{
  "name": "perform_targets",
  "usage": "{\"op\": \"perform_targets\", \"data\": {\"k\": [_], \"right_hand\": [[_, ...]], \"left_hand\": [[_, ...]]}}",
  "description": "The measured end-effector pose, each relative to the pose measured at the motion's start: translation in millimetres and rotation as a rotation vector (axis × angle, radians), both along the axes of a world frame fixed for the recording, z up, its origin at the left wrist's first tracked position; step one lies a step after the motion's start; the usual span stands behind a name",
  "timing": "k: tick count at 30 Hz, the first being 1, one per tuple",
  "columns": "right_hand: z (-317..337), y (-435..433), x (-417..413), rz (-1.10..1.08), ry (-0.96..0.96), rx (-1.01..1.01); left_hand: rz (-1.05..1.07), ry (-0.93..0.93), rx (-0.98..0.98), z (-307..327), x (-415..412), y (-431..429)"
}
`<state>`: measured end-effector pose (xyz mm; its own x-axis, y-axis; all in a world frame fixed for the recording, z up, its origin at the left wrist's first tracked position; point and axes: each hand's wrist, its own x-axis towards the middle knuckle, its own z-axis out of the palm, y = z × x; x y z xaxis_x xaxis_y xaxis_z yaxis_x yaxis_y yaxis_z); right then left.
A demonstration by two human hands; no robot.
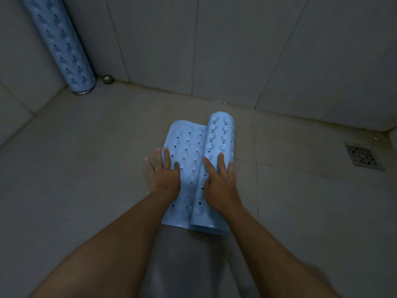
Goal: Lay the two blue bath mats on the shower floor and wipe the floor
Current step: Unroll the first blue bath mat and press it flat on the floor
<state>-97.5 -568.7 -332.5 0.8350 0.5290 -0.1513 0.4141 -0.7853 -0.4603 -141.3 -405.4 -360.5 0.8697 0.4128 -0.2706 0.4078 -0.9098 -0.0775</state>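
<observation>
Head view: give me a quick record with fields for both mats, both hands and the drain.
mat on floor: blue, partly unrolled, flat part left, roll right
second mat: blue, rolled, standing in the far left corner
left hand: fingers straight, pressing the flat part's left edge
right hand: fingers straight, resting on the roll
drain: square metal grate, far right, uncovered

The rolled mat in the corner runs off the top edge, so its upper end is out of shot. Small round metal thing beside it, too tiny to make out. The left hand covers part of the floor mat's left edge, and its fingertips look smeared. Both forearms get cut off at the bottom, right one's blurry.
</observation>
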Motion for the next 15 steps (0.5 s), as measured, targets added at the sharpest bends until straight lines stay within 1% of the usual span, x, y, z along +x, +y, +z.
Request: {"op": "perform_targets", "data": {"k": [1, 2, 4, 6, 9, 12, 15], "right_hand": [[0.9, -0.3, 1.2, 0.010, 0.010, 0.012], [1.0, -1.6, 2.6, 0.003, 0.031, 0.038], [1.5, -6.3, 4.1, -0.027, 0.061, 0.100], [2.6, -10.0, 5.7, -0.056, 0.072, 0.128], [2.0, -10.4, 7.9, -0.096, 0.047, 0.105], [3.0, -9.9, 8.0, -0.129, -0.015, 0.056], [6.9, -9.6, 7.7, -0.165, -0.004, 0.054]], "left_hand": [[-0.005, 0.001, -0.003, -3.6, -3.7, -1.9], [-0.002, -0.006, -0.060, -6.3, -6.2, -3.7], [0.010, -0.028, -0.259, -10.2, -8.2, -8.5], [0.027, -0.038, -0.352, -14.7, -6.6, -13.6], [0.087, 0.014, -0.354, -20.5, -2.6, -16.3], [0.070, 0.050, -0.339, -21.7, -2.3, -15.0], [0.083, 0.061, -0.344, -18.9, -1.9, -11.6]]}}
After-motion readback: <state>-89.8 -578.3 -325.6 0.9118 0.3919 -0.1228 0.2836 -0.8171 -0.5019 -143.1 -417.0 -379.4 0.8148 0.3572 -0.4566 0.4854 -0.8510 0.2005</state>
